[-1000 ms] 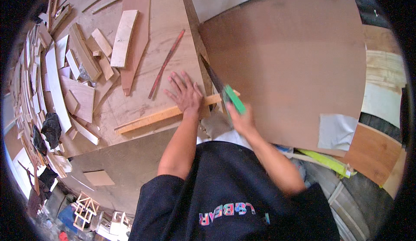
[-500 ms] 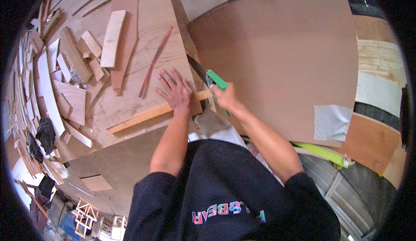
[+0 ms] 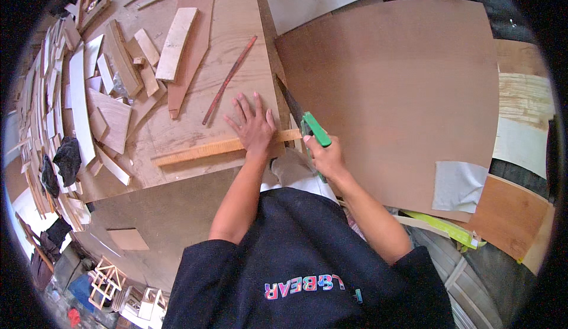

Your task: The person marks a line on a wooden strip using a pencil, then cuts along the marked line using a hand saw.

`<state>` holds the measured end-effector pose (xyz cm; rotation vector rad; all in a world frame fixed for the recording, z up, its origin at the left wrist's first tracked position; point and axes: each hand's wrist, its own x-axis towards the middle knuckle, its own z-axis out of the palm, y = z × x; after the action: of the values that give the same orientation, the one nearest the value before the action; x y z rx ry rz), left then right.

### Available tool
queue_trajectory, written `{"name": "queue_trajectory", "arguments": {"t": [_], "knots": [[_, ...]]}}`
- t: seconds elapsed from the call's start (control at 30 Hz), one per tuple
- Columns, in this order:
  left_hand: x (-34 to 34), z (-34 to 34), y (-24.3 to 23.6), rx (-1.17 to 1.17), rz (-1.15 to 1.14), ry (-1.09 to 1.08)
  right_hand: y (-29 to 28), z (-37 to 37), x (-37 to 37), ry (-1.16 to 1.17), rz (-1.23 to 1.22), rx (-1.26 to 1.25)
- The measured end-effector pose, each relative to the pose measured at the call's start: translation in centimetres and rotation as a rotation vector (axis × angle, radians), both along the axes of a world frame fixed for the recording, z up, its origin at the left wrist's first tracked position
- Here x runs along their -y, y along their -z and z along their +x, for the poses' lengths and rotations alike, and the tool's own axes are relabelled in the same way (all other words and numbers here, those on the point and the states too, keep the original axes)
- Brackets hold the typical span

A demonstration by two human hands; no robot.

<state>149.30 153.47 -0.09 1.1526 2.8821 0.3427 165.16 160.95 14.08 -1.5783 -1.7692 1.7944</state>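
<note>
A long, narrow light wood strip (image 3: 201, 151) lies along the near edge of the wooden work table, its right end sticking out past the table's side. My left hand (image 3: 255, 131) is spread over the strip, palm down, fingers reaching onto the table top. My right hand (image 3: 328, 157) grips the green handle of a handsaw (image 3: 317, 129). The saw's dark blade (image 3: 289, 98) points away from me, beside the table's right edge and by the strip's overhanging end. Whether its teeth touch the wood cannot be made out.
A reddish stick (image 3: 229, 80) and a pale wood block (image 3: 177, 44) lie on the table (image 3: 236, 24). Many offcuts (image 3: 77, 98) crowd its left side. A large brown board (image 3: 390, 98) fills the right, with a whitish sheet (image 3: 458, 186) at its near corner.
My right hand has drawn the saw back toward me, and more of the blade shows beyond the handle. My left hand stays on the strip. The whole view has shifted slightly.
</note>
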Motion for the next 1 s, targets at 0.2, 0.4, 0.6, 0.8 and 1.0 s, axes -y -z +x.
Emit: {"name": "queue_trajectory", "arguments": {"t": [0.2,0.4,0.6,0.8,1.0], "knots": [[0.0,-1.0,0.3,-0.037,-0.017,-0.007,0.1,-3.3,0.2,-0.033,0.104,-0.092],[-0.8,-0.5,0.2,0.05,-0.012,-0.006,-1.0,-2.8,0.6,-0.074,0.114,0.01],[-0.5,-0.5,0.2,0.081,-0.031,-0.011,-11.1,0.7,2.5,-0.217,0.022,0.214],[-1.2,0.0,-0.3,0.112,-0.03,0.033,1.0,-3.5,-1.2,-0.194,0.311,0.182],[-0.2,-0.8,-0.4,0.242,-0.103,0.003,-8.6,-0.9,1.4,-0.179,-0.003,0.236]]}}
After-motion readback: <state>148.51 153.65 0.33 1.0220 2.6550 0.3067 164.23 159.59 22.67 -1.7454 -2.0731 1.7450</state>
